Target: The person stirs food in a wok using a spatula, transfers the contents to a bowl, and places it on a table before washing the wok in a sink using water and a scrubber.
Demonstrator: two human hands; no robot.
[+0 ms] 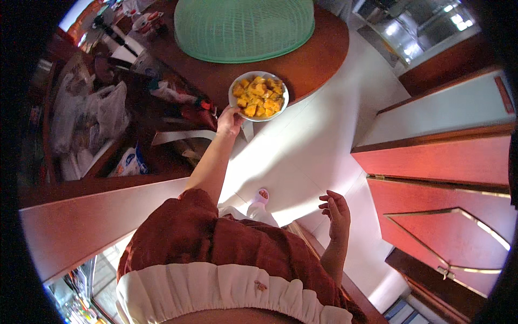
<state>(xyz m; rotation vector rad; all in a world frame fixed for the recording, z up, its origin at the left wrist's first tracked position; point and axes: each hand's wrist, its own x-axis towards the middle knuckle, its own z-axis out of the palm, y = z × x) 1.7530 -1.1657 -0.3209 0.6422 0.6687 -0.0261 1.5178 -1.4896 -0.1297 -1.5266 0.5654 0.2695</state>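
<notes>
My left hand (230, 120) is stretched forward and grips the near left rim of a white plate (268, 118). Chunks of orange cooked food (259, 95), possibly pumpkin, are heaped on it. In the picture the plate overlaps the near edge of a round brown table (323, 52); whether it touches the tabletop I cannot tell. Beyond it, a green mesh food cover (245, 30) stands on the table and hides what may lie beneath. Low on my right side, my right hand (336, 210) hangs over the floor with its fingers apart and holds nothing.
To the left, dark shelving holds clear plastic bags (109, 105) and a blue-and-white packet (130, 162). A reddish door with a metal handle (446, 272) is on the right. Below me is a pale tiled floor (291, 162), where one slippered foot (262, 195) shows.
</notes>
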